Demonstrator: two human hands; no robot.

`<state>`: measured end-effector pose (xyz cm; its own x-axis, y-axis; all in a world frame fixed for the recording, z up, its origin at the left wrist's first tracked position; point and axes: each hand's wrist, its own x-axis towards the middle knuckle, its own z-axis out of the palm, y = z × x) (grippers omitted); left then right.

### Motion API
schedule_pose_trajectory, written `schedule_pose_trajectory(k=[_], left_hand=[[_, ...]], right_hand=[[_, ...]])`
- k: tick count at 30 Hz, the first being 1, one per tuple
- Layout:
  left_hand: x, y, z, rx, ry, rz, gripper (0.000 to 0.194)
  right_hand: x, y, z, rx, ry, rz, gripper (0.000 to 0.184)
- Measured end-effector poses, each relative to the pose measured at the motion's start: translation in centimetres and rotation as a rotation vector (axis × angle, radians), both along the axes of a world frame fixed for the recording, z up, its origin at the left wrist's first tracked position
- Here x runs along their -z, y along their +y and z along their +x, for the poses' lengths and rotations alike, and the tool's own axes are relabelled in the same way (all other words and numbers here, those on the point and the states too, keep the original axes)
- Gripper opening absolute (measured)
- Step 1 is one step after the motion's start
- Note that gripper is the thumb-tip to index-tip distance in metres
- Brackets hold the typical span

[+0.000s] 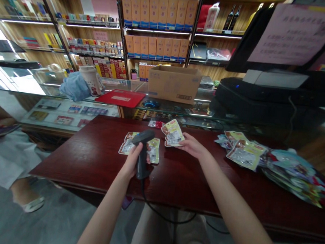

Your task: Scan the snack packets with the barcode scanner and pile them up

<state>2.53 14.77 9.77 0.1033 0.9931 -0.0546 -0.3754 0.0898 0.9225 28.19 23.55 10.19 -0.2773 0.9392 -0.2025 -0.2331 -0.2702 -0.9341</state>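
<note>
My left hand (133, 161) is wrapped round the grip of a dark grey barcode scanner (142, 154), whose head points up and away from me. Its black cord (154, 211) hangs over the table's front edge. Between the fingers of my right hand (193, 145) is a yellow and silver snack packet (173, 133), raised a little and tilted. Beneath the scanner, more yellow and silver packets (154, 151) lie flat on the dark red table (85, 153), partly hidden by it. A small red packet (156, 124) rests behind them, near the table's back edge.
At the right lies a pile of snack packets (245, 154). Behind the table, a glass counter bears a cardboard box (173, 84), a red mat (121, 98), a mouse (150, 104) and a paper cup (90, 79). A monitor (289, 38) stands back right. Another person (3, 150) sits at the left.
</note>
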Motion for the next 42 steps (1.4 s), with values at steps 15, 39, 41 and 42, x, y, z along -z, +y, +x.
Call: schedule_pose_trajectory(k=[15,39,41,42], left_hand=[[-3.4,0.7,8.8,0.323,0.094,0.056,0.059],[-0.6,0.1,13.5,0.520,0.109,0.065,0.054],[-0.5,0.1,13.5,0.523,0.112,0.066,0.053],[-0.5,0.1,13.5,0.529,0.114,0.067,0.053]], right_hand=[[-0.7,-3.3,9.4,0.341,0.172,0.217,0.058],[2.1,-2.8,12.1,0.510,0.235,0.282,0.030],[2.2,-2.7,12.0,0.537,0.243,0.280,0.027],[2.2,-2.7,12.0,0.557,0.248,0.276,0.026]])
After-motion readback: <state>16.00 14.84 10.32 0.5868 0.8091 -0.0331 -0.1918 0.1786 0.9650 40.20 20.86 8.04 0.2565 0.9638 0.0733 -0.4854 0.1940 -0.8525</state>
